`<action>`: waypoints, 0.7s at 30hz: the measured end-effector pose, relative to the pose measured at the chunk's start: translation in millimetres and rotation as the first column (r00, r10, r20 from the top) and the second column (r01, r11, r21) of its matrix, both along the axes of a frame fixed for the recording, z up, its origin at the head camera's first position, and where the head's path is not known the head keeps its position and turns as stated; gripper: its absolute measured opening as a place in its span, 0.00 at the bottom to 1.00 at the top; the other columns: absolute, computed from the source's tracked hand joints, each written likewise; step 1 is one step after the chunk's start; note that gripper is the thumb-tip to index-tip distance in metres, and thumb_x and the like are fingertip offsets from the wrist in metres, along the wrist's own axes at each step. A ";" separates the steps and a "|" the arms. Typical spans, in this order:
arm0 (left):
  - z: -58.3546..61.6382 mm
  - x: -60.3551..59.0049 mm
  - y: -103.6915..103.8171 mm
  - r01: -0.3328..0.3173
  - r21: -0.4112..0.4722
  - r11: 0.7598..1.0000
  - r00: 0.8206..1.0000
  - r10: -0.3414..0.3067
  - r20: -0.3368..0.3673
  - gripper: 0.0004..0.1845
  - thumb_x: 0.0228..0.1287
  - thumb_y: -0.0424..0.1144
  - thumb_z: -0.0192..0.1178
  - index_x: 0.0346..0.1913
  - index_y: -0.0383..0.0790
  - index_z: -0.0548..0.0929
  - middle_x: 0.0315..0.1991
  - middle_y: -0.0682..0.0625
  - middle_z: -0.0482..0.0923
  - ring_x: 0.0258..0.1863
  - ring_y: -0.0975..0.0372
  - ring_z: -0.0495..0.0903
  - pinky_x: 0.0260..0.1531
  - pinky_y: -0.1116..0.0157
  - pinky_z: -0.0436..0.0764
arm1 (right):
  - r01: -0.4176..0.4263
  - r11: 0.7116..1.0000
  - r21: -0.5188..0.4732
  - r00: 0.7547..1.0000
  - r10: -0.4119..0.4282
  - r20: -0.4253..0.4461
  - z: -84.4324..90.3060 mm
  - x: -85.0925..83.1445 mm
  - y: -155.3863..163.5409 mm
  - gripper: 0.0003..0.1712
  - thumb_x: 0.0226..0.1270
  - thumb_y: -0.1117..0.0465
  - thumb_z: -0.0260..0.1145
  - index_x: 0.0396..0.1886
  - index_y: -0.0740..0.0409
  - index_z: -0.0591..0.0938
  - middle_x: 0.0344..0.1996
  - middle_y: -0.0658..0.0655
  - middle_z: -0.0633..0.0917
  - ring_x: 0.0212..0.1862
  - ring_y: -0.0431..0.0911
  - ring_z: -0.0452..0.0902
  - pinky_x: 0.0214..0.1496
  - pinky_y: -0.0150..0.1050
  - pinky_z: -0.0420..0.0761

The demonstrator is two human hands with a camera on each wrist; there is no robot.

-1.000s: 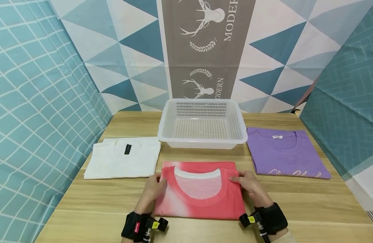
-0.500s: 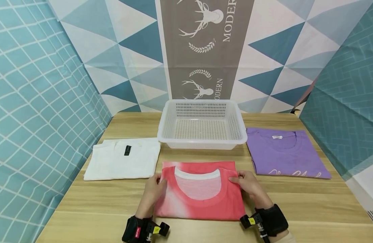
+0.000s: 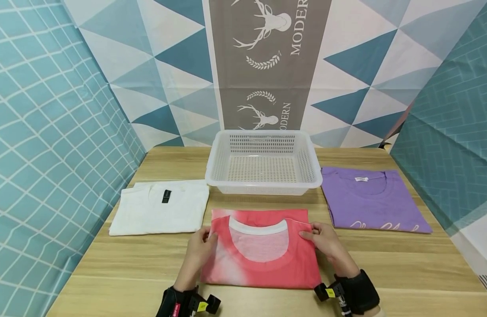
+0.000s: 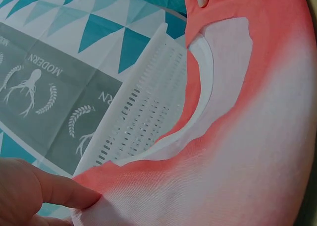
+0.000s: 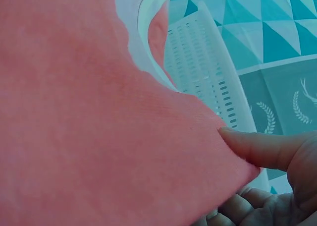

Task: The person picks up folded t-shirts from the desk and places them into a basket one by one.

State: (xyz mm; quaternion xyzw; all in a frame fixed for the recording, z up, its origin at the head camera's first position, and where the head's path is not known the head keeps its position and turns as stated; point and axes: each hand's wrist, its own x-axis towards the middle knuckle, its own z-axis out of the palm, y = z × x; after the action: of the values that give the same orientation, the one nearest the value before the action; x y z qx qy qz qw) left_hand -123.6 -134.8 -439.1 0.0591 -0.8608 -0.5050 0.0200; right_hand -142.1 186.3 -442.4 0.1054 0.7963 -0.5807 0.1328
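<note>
A folded red and white T-shirt (image 3: 267, 273) lies at the front middle of the table, its round white-trimmed neckline facing up. My left hand (image 3: 201, 246) pinches its left edge near the shoulder; in the left wrist view the thumb (image 4: 69, 191) presses on top of the cloth. On the opposite edge, my right hand (image 3: 326, 241) pinches the other shoulder. The right wrist view shows that thumb (image 5: 262, 147) above the fabric and curled fingers (image 5: 242, 206) beneath.
Behind the shirt stands a white perforated plastic basket (image 3: 263, 189). A folded white T-shirt (image 3: 160, 215) lies to the left and a folded purple T-shirt (image 3: 374, 204) to the right. Patterned cloth (image 3: 180, 75) hangs behind the wooden table (image 3: 120, 273).
Both hands keep their hold on the red and white T-shirt. Its far edge and collar have shifted very slightly; everything else stays nearly the same.
</note>
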 end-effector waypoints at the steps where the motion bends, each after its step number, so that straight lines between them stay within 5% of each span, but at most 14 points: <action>1: 0.2 0.5 0.3 -0.003 0.009 1.000 1.000 0.003 0.002 0.12 0.63 0.29 0.55 0.45 0.23 0.80 0.30 0.42 0.77 0.27 0.67 0.67 0.28 0.74 0.68 | 0.001 1.000 -0.001 1.000 -0.001 -0.001 1.1 0.8 -0.1 0.14 0.64 0.66 0.64 0.44 0.72 0.76 0.23 0.46 0.83 0.28 0.36 0.77 0.28 0.30 0.75; 21: 12.7 5.6 7.6 -0.065 0.131 0.989 0.998 0.065 0.008 0.13 0.65 0.28 0.55 0.48 0.20 0.79 0.38 0.34 0.82 0.32 0.68 0.73 0.30 0.77 0.73 | 0.037 0.999 0.012 0.998 -0.037 -0.060 22.5 12.2 -0.3 0.10 0.62 0.67 0.65 0.27 0.61 0.71 0.17 0.45 0.70 0.20 0.36 0.63 0.24 0.29 0.64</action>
State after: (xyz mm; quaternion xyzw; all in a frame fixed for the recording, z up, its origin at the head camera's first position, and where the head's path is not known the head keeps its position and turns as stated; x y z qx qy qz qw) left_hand -118.0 -127.2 -426.3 0.0892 -0.8234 -0.5596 0.0308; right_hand -129.9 186.0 -419.9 0.1035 0.8016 -0.5807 0.0975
